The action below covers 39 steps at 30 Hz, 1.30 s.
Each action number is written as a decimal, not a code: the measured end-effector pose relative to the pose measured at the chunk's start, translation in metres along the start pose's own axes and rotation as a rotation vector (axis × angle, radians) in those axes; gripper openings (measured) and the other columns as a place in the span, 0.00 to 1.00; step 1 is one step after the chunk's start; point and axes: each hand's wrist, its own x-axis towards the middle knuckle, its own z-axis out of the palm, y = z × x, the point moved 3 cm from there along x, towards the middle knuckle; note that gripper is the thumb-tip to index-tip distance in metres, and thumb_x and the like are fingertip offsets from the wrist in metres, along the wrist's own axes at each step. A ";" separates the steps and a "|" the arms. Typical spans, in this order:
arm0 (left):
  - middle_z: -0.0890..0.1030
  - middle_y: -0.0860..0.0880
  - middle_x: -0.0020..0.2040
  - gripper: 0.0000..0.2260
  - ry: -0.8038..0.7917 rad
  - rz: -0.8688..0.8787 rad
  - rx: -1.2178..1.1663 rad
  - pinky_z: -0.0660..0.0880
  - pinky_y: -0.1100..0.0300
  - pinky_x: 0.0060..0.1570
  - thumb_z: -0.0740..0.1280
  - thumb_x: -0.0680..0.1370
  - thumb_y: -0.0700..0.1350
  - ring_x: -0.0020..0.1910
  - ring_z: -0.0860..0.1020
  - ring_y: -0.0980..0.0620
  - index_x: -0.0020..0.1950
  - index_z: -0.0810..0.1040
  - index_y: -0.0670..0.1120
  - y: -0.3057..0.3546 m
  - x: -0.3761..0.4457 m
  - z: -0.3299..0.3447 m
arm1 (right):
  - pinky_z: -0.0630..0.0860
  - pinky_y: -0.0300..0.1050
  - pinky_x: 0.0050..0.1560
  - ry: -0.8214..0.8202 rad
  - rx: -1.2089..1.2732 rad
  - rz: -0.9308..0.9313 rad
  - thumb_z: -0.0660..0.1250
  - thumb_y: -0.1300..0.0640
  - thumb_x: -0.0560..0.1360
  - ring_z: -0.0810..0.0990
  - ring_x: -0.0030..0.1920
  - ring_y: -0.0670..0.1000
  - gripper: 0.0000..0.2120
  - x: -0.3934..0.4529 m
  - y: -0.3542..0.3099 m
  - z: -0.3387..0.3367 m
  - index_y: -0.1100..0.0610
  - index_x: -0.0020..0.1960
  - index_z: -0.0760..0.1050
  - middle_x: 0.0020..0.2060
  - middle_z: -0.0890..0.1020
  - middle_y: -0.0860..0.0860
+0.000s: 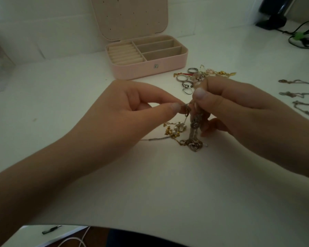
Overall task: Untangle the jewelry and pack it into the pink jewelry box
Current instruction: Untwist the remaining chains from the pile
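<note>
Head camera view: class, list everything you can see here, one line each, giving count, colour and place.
Jewelry box: one, pink, open, far centre of table; compartments look empty.
Tangled jewelry: one clump, silver, gold and pearl, centre, held up from the table.
Rings: about five, silver, right of the box.
Beaded pieces: small heap, gold and pink, beside the rings.
Chains: about three, silver, laid apart at right edge.
Cables: bundle, black with green tie, far right.
Table: one, white.
Left hand: pinches a clasp.
Right hand: grips the clump.
</note>
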 end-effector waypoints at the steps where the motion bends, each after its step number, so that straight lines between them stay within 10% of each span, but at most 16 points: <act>1: 0.62 0.49 0.21 0.06 -0.001 -0.005 -0.009 0.53 0.63 0.26 0.69 0.69 0.52 0.24 0.55 0.48 0.42 0.85 0.57 0.000 0.000 0.000 | 0.80 0.54 0.48 -0.004 0.008 -0.002 0.59 0.42 0.71 0.79 0.36 0.47 0.15 0.000 0.000 0.000 0.54 0.40 0.73 0.33 0.78 0.47; 13: 0.63 0.55 0.19 0.04 -0.045 0.010 -0.004 0.56 0.70 0.22 0.70 0.69 0.49 0.20 0.56 0.56 0.39 0.82 0.49 0.003 -0.002 0.000 | 0.77 0.39 0.39 -0.059 0.051 -0.082 0.59 0.46 0.73 0.79 0.37 0.43 0.12 0.002 -0.002 0.004 0.53 0.37 0.73 0.35 0.79 0.47; 23: 0.63 0.54 0.19 0.04 0.002 -0.088 -0.051 0.55 0.68 0.23 0.69 0.67 0.50 0.21 0.56 0.54 0.36 0.83 0.52 -0.002 0.003 0.000 | 0.73 0.29 0.45 0.178 -0.398 -0.355 0.58 0.43 0.74 0.77 0.46 0.41 0.07 -0.006 -0.012 -0.001 0.46 0.44 0.71 0.40 0.77 0.41; 39: 0.62 0.55 0.19 0.06 0.086 -0.015 0.073 0.58 0.73 0.21 0.70 0.70 0.45 0.19 0.57 0.59 0.34 0.79 0.46 0.000 0.001 0.006 | 0.76 0.38 0.40 0.232 -0.397 -0.379 0.66 0.53 0.73 0.80 0.39 0.44 0.05 -0.015 -0.013 0.008 0.51 0.44 0.81 0.33 0.79 0.39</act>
